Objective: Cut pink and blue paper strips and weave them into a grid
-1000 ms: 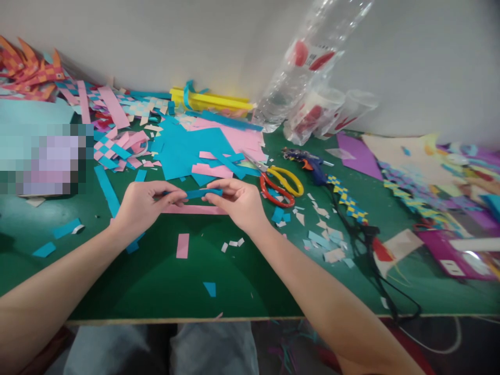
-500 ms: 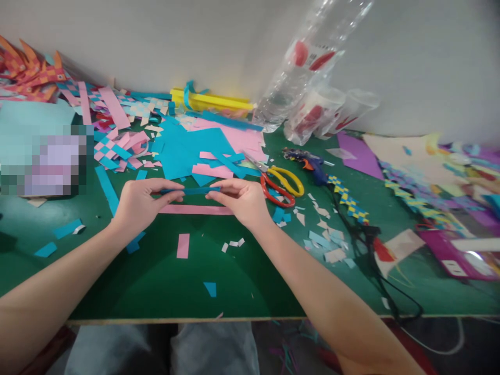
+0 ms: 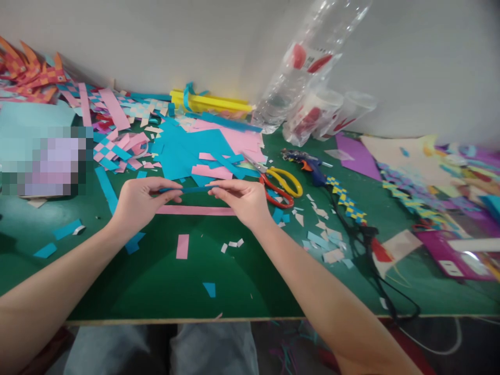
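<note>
Head view: left hand (image 3: 145, 202) and right hand (image 3: 245, 202) have drawn slightly apart since one second ago; blue strip (image 3: 194, 190), then tilted with its face showing, now appears thinner, nearly edge-on. Grip: each hand pinches the strip between thumb and fingers, one near either end. Landmark: scissors (image 3: 270, 171). Strip is held to their left, just beyond pink strip (image 3: 195, 210), which lies on green table (image 3: 156, 291). Directly left of the scissors and farther back: blue sheets (image 3: 191, 148), loose strips on top. Right of the scissors: glue gun (image 3: 317, 176), a yellow-and-blue woven band (image 3: 346, 198) near it. Right and nearer the person: pale paper scraps (image 3: 333, 255). Behind, to the right: bagged cups (image 3: 308, 117).
</note>
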`<move>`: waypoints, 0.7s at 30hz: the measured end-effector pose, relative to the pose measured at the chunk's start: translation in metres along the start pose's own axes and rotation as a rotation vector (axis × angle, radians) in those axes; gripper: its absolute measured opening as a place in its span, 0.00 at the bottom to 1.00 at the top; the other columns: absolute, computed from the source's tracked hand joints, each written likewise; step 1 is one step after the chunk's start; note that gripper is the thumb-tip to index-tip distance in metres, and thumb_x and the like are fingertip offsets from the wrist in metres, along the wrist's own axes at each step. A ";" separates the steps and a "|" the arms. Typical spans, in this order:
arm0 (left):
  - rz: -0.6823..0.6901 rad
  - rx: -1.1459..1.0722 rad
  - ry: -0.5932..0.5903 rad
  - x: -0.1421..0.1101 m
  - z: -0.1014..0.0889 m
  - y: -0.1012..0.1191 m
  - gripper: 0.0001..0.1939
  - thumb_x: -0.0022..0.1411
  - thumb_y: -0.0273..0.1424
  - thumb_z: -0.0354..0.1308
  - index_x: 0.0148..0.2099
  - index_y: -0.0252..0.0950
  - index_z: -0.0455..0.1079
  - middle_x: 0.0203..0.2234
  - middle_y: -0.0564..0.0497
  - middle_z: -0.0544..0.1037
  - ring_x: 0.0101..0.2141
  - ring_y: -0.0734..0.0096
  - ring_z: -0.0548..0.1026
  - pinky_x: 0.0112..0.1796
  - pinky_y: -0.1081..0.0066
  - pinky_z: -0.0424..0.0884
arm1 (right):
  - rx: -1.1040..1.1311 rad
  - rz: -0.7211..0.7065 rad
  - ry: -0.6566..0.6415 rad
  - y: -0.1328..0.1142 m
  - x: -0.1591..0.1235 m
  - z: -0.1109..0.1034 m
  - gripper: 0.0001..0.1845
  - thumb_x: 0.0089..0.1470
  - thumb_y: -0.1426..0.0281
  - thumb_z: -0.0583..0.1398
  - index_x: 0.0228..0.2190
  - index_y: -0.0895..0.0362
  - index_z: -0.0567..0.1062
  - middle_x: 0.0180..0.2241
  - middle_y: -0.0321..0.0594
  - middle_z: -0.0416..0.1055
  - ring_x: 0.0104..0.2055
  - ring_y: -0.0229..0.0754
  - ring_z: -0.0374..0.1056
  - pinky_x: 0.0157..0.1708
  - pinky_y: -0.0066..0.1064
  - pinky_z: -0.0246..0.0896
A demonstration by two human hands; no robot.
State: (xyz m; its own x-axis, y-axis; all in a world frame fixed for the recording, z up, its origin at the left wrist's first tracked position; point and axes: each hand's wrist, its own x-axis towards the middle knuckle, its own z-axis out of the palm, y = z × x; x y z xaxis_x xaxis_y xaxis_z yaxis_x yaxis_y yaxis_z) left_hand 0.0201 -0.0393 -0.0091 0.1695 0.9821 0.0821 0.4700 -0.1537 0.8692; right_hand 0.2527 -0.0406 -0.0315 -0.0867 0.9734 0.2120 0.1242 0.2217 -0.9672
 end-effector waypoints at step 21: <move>0.285 0.046 0.089 0.003 0.000 -0.008 0.28 0.62 0.38 0.60 0.63 0.41 0.62 0.45 0.46 0.80 0.45 0.60 0.78 0.46 0.57 0.75 | 0.068 0.037 0.365 0.011 0.020 -0.018 0.08 0.48 0.64 0.66 0.30 0.55 0.78 0.19 0.32 0.72 0.19 0.33 0.66 0.20 0.27 0.62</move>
State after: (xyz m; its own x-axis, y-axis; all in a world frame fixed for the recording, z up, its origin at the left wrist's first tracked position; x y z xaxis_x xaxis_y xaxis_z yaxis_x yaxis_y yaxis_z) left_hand 0.0171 -0.0354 -0.0159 0.2249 0.9039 0.3638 0.4533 -0.4276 0.7821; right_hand 0.2700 -0.0173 -0.0356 0.2760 0.9400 0.2008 0.0532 0.1937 -0.9796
